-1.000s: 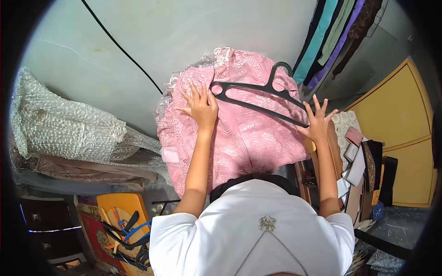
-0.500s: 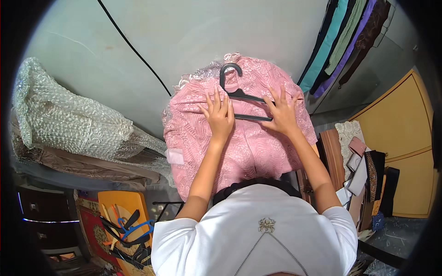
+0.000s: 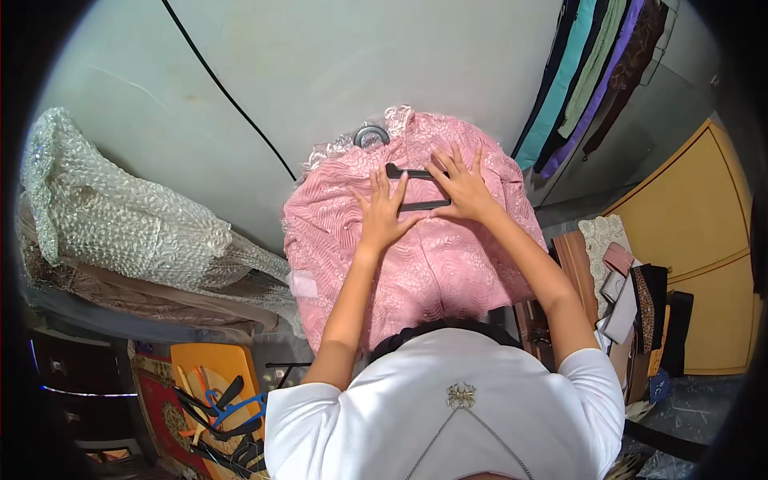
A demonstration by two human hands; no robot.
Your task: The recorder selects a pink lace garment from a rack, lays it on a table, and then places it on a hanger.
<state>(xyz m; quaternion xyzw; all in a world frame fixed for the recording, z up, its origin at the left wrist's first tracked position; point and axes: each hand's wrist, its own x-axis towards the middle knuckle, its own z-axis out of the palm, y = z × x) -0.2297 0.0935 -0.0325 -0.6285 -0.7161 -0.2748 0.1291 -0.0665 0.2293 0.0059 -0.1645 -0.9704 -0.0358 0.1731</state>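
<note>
A pink lace garment (image 3: pixel 436 268) lies spread out in front of me, its crumpled collar at the top. Across its upper middle, two dark bars of a plastic hanger (image 3: pixel 424 205) show between my hands, partly covered by pink fabric and fingers, with a curved hook visible at the collar. My left hand (image 3: pixel 382 210) presses on the garment at the bars' left end, fingers spread. My right hand (image 3: pixel 462 186) lies over their right end, fingers also apart, thumb by the lower bar.
A sequinned white garment (image 3: pixel 136 208) hangs at the left above a yellow board (image 3: pixel 181 360) with several hangers. Coloured strips of fabric (image 3: pixel 560 96) hang at the upper right. A yellow cabinet (image 3: pixel 704 200) and piled cloth bands and small items (image 3: pixel 620 296) are at the right. A pale wall is ahead.
The hanger has shifted left and swung hook-up, and is now more covered by the pink fabric. My right hand has moved left and up, closer to my left hand.
</note>
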